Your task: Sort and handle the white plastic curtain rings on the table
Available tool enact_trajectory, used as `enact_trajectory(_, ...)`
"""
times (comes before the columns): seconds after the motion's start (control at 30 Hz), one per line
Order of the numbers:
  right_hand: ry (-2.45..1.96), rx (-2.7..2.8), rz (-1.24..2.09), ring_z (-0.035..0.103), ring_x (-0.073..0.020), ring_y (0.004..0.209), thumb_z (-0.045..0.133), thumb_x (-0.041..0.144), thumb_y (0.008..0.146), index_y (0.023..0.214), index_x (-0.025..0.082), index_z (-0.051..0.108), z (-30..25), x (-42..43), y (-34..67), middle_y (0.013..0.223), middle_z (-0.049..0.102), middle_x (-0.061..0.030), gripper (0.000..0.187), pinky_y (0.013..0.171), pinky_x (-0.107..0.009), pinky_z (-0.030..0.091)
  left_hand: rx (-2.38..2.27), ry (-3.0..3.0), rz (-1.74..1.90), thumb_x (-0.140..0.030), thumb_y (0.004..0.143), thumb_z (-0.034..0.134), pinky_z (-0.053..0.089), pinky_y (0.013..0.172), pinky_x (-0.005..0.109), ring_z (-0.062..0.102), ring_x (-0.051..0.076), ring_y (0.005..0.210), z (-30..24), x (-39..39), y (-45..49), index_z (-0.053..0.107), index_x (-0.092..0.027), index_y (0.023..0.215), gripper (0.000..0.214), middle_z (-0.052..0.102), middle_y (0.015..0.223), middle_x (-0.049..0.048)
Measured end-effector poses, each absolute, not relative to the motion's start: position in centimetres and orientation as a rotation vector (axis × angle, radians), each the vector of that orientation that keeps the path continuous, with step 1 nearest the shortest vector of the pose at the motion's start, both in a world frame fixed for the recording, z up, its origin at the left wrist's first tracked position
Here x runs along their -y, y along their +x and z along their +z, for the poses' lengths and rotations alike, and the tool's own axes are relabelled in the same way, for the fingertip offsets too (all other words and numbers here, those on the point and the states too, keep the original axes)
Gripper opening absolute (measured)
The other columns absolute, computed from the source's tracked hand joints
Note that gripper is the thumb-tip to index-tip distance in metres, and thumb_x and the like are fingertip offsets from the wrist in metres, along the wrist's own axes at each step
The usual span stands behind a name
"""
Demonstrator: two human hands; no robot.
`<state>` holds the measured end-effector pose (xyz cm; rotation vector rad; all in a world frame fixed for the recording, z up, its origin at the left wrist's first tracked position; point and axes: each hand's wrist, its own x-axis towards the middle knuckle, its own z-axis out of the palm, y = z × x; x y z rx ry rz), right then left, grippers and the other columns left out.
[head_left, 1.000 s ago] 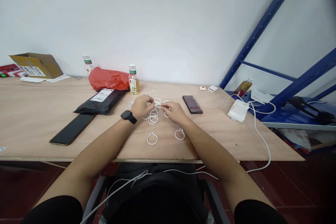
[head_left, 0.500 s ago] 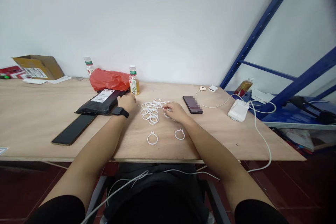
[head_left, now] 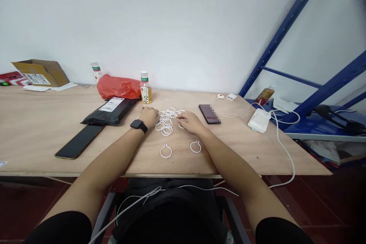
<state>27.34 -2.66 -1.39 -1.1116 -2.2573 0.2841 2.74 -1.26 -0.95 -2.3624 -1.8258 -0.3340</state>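
A pile of white plastic rings (head_left: pixel 166 121) lies on the wooden table (head_left: pixel 42 129) in front of me. My left hand (head_left: pixel 149 116), with a black watch (head_left: pixel 138 125) on its wrist, rests at the pile's left edge. Its fingers are curled and what they hold is hidden. My right hand (head_left: pixel 191 121) sits at the pile's right edge and pinches a white ring (head_left: pixel 181 120). Two single rings (head_left: pixel 166 151) (head_left: pixel 195 146) lie apart, nearer to me.
Left of the pile lie a black parcel (head_left: pixel 110 109), a dark phone (head_left: pixel 77 142), a red bag (head_left: pixel 118 86) and a small bottle (head_left: pixel 145 88). Another phone (head_left: pixel 209 114), a white charger (head_left: pixel 259 120) with its cable and a blue rack (head_left: pixel 314 95) are on the right.
My left hand left the pile, reached left towards the black parcel where a loose ring lay, then came back to the pile's left edge. My right hand has hardly moved.
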Motion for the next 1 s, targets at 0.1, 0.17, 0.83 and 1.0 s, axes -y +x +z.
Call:
enact_trajectory(0.1, -1.115, 2.256, 0.293, 0.066, -0.0186, 0.090, 0.064, 0.018, 0.085, 0.096, 0.022, 0.075, -1.3, 2.7, 27.3, 0.096, 0.075, -0.0041, 0.016, 0.083, -0.030, 0.046, 1.842, -2.381, -0.367, -0.036, 0.087, 0.047, 0.033, 0.089, 0.048, 0.061, 0.035, 0.099, -1.3, 0.9, 2.5, 0.074, -0.019, 0.091, 0.032, 0.073, 0.101, 0.0167)
enact_trajectory(0.17, -1.114, 2.258, 0.296, 0.066, -0.0184, 0.090, 0.065, 0.018, 0.085, 0.096, 0.022, 0.075, -1.3, 2.8, 27.3, 0.096, 0.075, -0.0042, 0.016, 0.083, -0.029, 0.046, 1.868, -2.411, -0.420, -0.035, 0.085, 0.051, 0.033, 0.090, 0.048, 0.062, 0.034, 0.100, -1.4, 0.6, 2.4, 0.073, -0.021, 0.100, 0.030, 0.075, 0.101, 0.0139)
enact_trajectory(0.83, -0.995, 2.157, 0.334, 0.066, -0.0195, 0.095, 0.058, 0.023, 0.093, 0.107, 0.023, 0.074, -0.7, 3.6, 26.5, 0.102, 0.075, -0.0060, 0.021, 0.087, -0.031, 0.046, 1.017, -2.712, -1.301, -0.024, 0.090, 0.058, 0.049, 0.084, 0.036, 0.065, 0.020, 0.087, -0.6, 2.6, 5.7, 0.071, -0.020, 0.092, 0.014, 0.074, 0.091, 0.0058)
enact_trajectory(1.0, -0.969, 2.113, 0.387, 0.067, -0.0187, 0.092, 0.059, 0.023, 0.092, 0.105, 0.025, 0.075, -0.7, 3.7, 26.7, 0.099, 0.075, -0.0045, 0.021, 0.085, -0.030, 0.047, 1.049, -2.727, -1.413, -0.025, 0.089, 0.062, 0.050, 0.082, 0.035, 0.066, 0.019, 0.084, -0.7, 3.1, 6.2, 0.072, -0.021, 0.090, 0.011, 0.074, 0.087, 0.0049)
